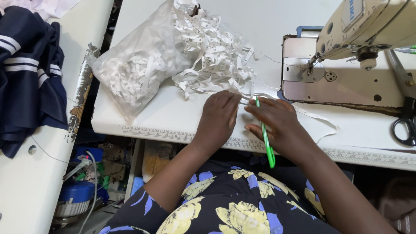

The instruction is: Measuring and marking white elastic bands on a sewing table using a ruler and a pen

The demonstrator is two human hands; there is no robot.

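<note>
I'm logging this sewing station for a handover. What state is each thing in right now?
Plastic bag: open, labels spilling out.
White label strips: loose, tangled heap.
Left hand: flat on a strip.
Right hand: holding green pen.
Green pen: tip on the strip.
Sewing machine: nothing under needle.
Scissors: lying closed.

Glossy green plastic snips [265, 138], probably

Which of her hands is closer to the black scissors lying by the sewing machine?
The right hand. It rests on the white table holding a green pen, well left of the black scissors at the table's right end. The left hand lies further left still, beside the right.
</note>
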